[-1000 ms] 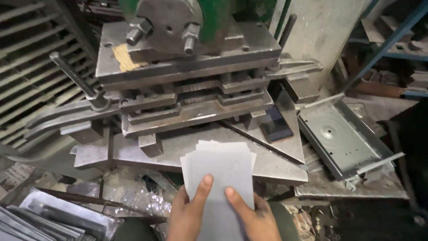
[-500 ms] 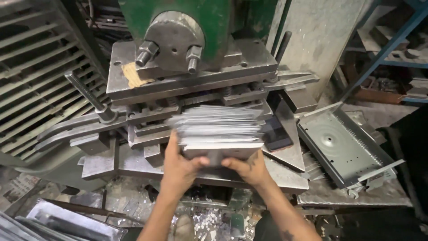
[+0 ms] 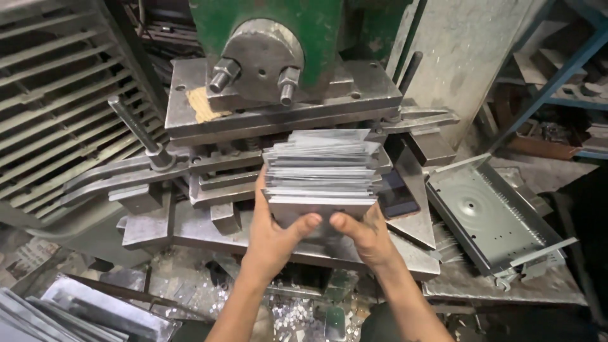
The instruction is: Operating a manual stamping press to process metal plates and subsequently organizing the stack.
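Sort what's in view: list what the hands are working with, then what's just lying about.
In hand:
- sheet stack, gripped by left hand and right hand
- press, right behind the stack

Lying about:
- phone
- grey tray
- loose sheets
- scrap bits

1. A stack of metal sheets (image 3: 323, 166) sits between the left hand (image 3: 273, 231) and the right hand (image 3: 366, 235), in front of the press machine (image 3: 278, 69).
2. The press bed (image 3: 190, 221) lies under the stack and both hands.
3. A lever handle (image 3: 136, 130) stands left of the stack.
4. A phone (image 3: 396, 193) lies just right of the stack on a wedge plate (image 3: 415, 225).
5. A metal tray (image 3: 491, 218) rests further right, well apart.
6. Loose sheets (image 3: 76, 310) lie at the lower left, below the bed.
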